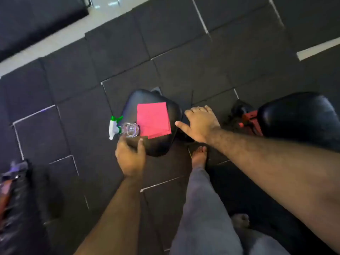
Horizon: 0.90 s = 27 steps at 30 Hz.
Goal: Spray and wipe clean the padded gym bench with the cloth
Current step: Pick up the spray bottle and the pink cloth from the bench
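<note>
A black padded bench seat (158, 144) sits in the middle of the view. A folded pink cloth (153, 120) lies flat on it. Beside the cloth, at the pad's left edge, a clear spray bottle (129, 129) with a white and green trigger head (113, 126) lies on its side. My left hand (131, 159) hovers just below the bottle with fingers spread, holding nothing. Spread open over the pad's right edge, my right hand (200, 124) is just right of the cloth, and I cannot tell whether it touches the pad.
A second black pad (301, 116) on a red and black frame (248, 118) stands to the right. Dark rubber floor tiles (184, 57) surround the bench. My bare feet and grey trouser legs (200, 208) are below the pad. Blurred dark equipment (14, 190) is at the lower left.
</note>
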### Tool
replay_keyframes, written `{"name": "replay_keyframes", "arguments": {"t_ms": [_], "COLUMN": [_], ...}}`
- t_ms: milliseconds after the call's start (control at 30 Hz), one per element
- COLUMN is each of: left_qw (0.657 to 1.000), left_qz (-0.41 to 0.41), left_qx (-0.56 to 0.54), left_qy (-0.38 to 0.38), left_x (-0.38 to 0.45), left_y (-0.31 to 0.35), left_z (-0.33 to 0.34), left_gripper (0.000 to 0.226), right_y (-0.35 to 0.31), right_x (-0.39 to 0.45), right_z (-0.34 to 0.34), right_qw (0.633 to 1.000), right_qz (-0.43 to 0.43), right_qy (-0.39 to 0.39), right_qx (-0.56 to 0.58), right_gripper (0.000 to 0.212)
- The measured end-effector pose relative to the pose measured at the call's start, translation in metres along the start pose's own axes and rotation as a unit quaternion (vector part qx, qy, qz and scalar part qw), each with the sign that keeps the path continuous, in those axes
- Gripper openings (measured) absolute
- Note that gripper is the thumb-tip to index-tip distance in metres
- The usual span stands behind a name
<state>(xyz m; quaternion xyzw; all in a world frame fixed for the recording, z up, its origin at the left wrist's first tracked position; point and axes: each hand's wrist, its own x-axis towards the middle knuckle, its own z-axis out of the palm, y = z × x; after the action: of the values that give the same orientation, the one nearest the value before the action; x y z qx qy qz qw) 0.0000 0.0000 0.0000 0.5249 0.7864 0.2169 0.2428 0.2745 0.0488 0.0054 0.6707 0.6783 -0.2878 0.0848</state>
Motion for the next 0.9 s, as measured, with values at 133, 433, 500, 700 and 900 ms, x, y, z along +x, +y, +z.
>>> {"name": "replay_keyframes", "arguments": {"t_ms": [133,433,500,700,900], "left_qw": [0.993,0.894,0.91,0.971,0.992], "left_qz": [-0.029,-0.228,-0.186,-0.036,-0.001], "left_qx": [-0.013,-0.279,-0.331,-0.225,-0.119], "left_qy": [0.113,0.268,0.168,0.069,-0.035], "left_x": [0.047,0.102,0.112,0.119,0.084], "left_y": [-0.04,-0.076,-0.079,-0.073,-0.024], "left_z": [0.017,0.071,0.077,0.077,0.065], "left_gripper": [0.07,0.11,0.117,0.067,0.072], "right_y": [-0.046,-0.109,-0.114,-0.102,-0.052], "right_x": [0.083,0.193,0.2,0.189,0.112], "right_z": [0.041,0.099,0.1,0.093,0.081], "right_qw": [0.996,0.995,0.996,0.99,0.965], "right_qz": [-0.068,-0.07,-0.055,-0.053,0.03], "right_qy": [-0.055,-0.006,-0.012,-0.114,-0.097], "right_qx": [-0.03,-0.077,-0.067,0.068,0.241], "right_gripper": [0.07,0.089,0.082,0.047,0.031]}}
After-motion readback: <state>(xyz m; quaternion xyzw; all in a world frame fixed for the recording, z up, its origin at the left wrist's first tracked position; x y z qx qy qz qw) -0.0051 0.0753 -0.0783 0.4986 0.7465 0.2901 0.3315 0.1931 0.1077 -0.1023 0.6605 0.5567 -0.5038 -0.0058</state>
